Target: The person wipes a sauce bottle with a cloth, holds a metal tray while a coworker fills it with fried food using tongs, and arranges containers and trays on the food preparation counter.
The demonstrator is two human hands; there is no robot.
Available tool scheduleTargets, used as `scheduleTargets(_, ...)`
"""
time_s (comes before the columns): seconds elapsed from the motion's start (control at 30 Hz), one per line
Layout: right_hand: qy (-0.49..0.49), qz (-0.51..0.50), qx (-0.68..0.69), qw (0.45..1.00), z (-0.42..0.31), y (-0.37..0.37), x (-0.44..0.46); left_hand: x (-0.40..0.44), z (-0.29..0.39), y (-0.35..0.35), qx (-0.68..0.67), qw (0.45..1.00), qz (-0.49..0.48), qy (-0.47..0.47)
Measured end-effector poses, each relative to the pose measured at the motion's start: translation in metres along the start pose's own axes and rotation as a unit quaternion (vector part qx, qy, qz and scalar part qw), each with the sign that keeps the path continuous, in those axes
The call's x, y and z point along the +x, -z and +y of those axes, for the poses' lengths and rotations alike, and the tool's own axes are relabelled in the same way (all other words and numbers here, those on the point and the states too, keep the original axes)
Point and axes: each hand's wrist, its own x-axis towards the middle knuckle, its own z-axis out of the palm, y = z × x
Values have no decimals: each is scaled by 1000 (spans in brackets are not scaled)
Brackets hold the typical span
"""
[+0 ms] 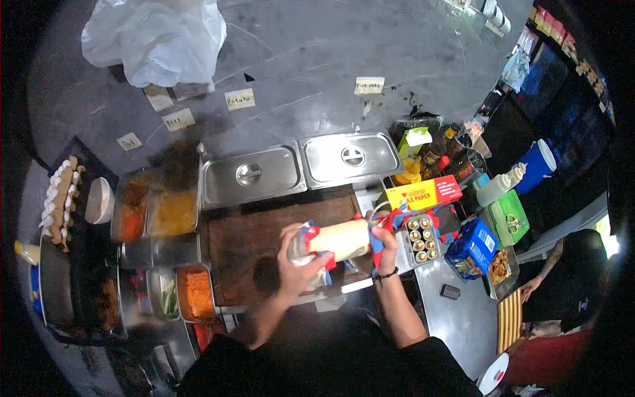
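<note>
A pale yellow cylindrical container [342, 241] is held sideways above the brown cutting board [248, 248]. My left hand [297, 266] is closed round its left end, with red and blue cloth bunched under the fingers. At its right end my right hand [385, 248] grips it through more of the red and blue cloth; a dark bracelet is on that wrist. Just right of my right hand stands a metal tray [421, 239] holding several small rolls. What the container holds cannot be seen.
Two steel lids [251, 175] lie behind the board. Food pans [196, 294] and eggs [61, 198] are at the left. A wax paper box [421, 193], bottles [493, 190] and a blue package [471, 250] stand right. Another person's hands hold a striped wooden board [509, 321].
</note>
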Motion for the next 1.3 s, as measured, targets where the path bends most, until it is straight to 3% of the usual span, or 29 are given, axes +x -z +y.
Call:
scheduleTargets(0.03,-16,19,-11,1000,-5,0,0,3,10,2,3,1000,-2,8)
scheduleTargets(0.1,-101,28,8,994,-11,1,5,16,35,7,93,989,-115,3)
scheduleTargets(0.17,-31,-15,-83,996,-19,-7,4,22,39,9,138,978,-158,15)
scheduleTargets(0.23,52,-98,-320,941,-25,-45,-15,19,45,0,286,892,-326,123)
scheduleTargets(0.3,21,-89,-338,937,-18,-47,-15,22,31,0,266,895,-338,118)
scheduleTargets(0.4,12,-124,-299,946,-2,-26,-19,12,4,-7,53,944,-304,116)
scheduleTargets(0.43,2,-121,-299,947,-5,-26,-21,4,-9,-9,52,943,-303,128)
scheduleTargets(0.5,-209,-112,-187,953,-18,-30,-16,0,-26,-13,-244,877,-291,294)
scheduleTargets(0.53,-135,-109,-169,970,-7,-31,-13,1,-28,-5,-377,786,-258,416)
scheduleTargets(0.57,-115,-108,-154,975,-12,-35,-14,3,-27,8,-434,641,-329,540)
scheduleTargets(0.63,-211,-124,-11,970,-20,-36,-10,3,-1,6,-446,625,-336,545)
scheduleTargets(0.73,-225,-120,61,965,-9,-10,0,-13,19,11,-479,577,-335,570)
scheduleTargets(0.77,-225,-121,62,965,-9,-10,1,-16,15,14,-479,578,-334,570)
scheduleTargets(0.83,-124,-132,-122,976,-15,-22,1,-13,10,15,-415,686,-393,450)
scheduleTargets(0.87,-120,-105,-153,975,-20,-32,-1,-14,13,11,-346,778,-355,386)
scheduleTargets(0.9,-120,-104,-152,976,-17,-34,2,-15,3,8,-185,879,-350,265)
scheduleTargets(0.93,-89,-90,-227,966,-13,-34,5,-17,-3,7,-22,919,-319,232)
scheduleTargets(0.97,-59,-76,-301,949,-7,-34,7,-20,-9,7,143,931,-277,192)
scheduleTargets(1.0,-21,-38,-332,942,5,-36,8,-5,15,0,182,925,-253,219)
scheduleTargets(1.03,-2,-1,-359,933,18,-33,11,-7,8,1,182,925,-250,219)
scheduleTargets(1.17,-22,-83,-329,940,16,-27,14,-7,-10,7,196,921,-273,198)
scheduleTargets(1.2,-104,-169,-185,962,17,-20,21,-11,-17,8,-12,905,-324,275)
scheduleTargets(1.23,-180,-249,-33,951,23,-13,27,-14,-20,9,-219,844,-359,335)
scheduleTargets(1.27,-178,-306,76,932,39,1,35,-17,-20,5,-357,795,-337,358)
scheduleTargets(1.3,-175,-307,75,932,32,-3,34,-16,-24,6,-356,795,-339,356)
